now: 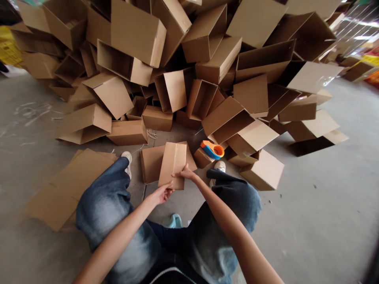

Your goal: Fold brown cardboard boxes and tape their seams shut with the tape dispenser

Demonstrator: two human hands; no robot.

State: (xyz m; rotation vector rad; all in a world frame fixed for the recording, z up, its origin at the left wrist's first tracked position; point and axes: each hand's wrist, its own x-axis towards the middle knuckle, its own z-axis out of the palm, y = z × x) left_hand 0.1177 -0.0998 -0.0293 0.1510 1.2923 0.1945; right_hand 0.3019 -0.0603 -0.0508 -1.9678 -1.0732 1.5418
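Between my knees is a cardboard box (171, 159) with a strip of clear tape running down its upper face. My right hand (186, 172) grips its right edge, the thumb lying across the face. At the near left corner, my left hand (162, 193) has its fingers curled against the box's lower edge. Another cardboard box (151, 163) lies behind and partly under the held one. An orange and blue tape dispenser (211, 150) rests on a small box (202, 158) just beyond my right hand.
A large heap of open cardboard boxes (174, 90) rises in front of me. Flattened cardboard sheets (68, 187) lie on the concrete floor (314, 205) at my left. Loose strips of tape (32, 112) are farther left. A light-blue object (175, 221) is under me.
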